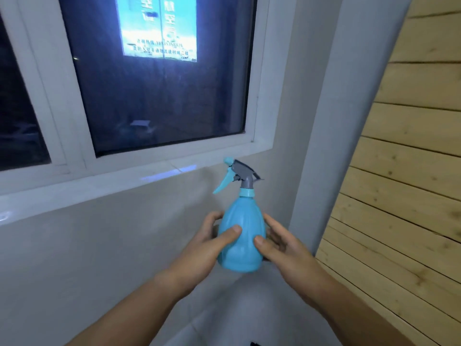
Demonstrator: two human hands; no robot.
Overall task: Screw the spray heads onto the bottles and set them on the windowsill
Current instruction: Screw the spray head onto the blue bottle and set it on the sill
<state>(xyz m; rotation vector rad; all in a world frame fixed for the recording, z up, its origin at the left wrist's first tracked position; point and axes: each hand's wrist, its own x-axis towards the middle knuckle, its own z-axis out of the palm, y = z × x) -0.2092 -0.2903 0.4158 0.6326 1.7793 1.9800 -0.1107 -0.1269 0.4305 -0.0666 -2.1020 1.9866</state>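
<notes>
A light blue spray bottle is held upright in the air, below and in front of the windowsill. A grey and blue spray head sits on its neck, trigger pointing left. My left hand wraps the bottle's left side, thumb across the front. My right hand presses the right side, thumb on the front. No other bottle shows in view.
A white-framed window with dark glass stands above the sill. A grey pillar rises just right of the bottle. Pale wooden slats cover the wall at the right. A plain wall lies under the sill.
</notes>
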